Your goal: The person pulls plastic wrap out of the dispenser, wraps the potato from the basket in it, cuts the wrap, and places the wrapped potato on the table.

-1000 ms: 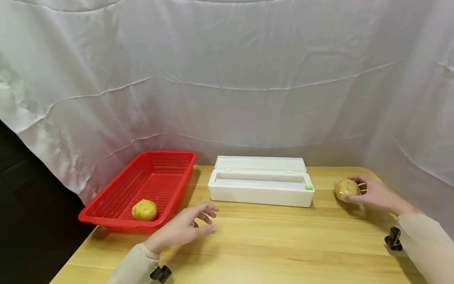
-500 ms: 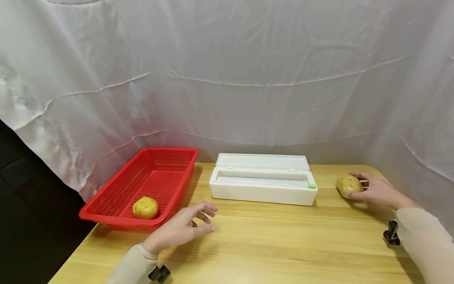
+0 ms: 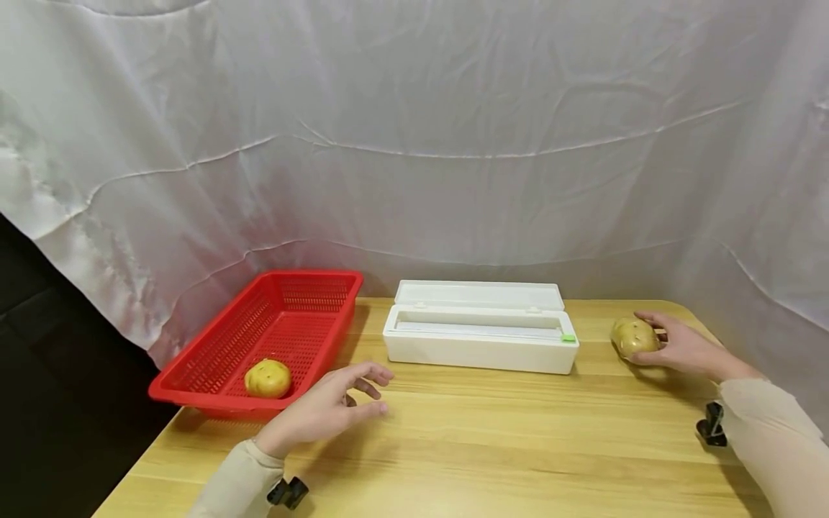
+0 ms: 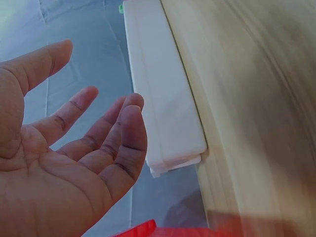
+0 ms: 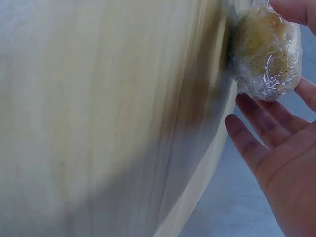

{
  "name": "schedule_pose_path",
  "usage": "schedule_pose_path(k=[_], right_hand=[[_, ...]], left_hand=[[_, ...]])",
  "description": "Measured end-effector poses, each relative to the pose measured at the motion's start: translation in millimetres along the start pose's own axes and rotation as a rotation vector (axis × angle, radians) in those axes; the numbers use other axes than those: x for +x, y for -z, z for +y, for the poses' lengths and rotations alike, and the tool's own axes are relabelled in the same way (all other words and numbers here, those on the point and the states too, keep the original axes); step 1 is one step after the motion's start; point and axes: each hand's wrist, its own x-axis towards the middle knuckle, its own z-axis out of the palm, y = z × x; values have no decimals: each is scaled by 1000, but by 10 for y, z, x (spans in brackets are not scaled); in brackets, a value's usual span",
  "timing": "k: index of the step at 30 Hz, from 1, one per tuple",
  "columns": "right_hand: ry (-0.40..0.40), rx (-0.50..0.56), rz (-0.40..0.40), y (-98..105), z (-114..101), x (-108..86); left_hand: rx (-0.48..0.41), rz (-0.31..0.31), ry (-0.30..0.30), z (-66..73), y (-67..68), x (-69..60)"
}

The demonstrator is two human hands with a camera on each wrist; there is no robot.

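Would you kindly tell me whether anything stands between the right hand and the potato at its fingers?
Only the clear plastic wrap around the potato; nothing else visible stands between it and the right hand, whose thumb and fingers curve about it.

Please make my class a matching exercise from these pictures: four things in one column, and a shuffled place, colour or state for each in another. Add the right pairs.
Things
1. White box
2. Basket
3. Wrapped potato
4. Small tab

Descriptions
A. Held in the right grip
B. Has its lid open
C. Green, near the box's right end
D. Red, with another potato inside

Pairs: 1-B; 2-D; 3-A; 4-C
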Motion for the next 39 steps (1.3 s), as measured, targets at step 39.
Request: schedule_pose_path(k=[39], right_hand=[[60,-173,37,-112,-585,-41]], left_hand=[[74,72,-79,160,173,126]])
